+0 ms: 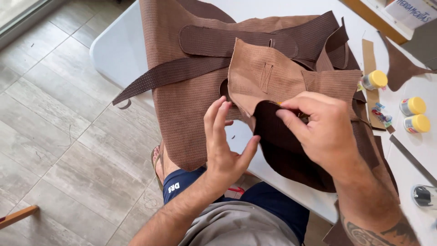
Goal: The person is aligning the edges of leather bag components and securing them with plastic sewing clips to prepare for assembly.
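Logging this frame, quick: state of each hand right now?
Left hand: open, fingers spread, thumb against the dark brown fabric piece.
Right hand: closed in a pinch grip on that fabric's edge; a small yellowish thing shows at the fingertips, unclear what.

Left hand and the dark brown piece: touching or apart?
Touching. The head view shows the left hand's thumb tip pressed against the edge of the dark brown piece.

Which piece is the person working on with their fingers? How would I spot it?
Start at the white table heaped with brown woven cloth. Near the front edge, between the left hand and the right hand, lies a light tan panel. Unlike the darker pieces around it, it has a small stitched rectangle in its middle, and its lower corner is folded back to a dark brown underside.
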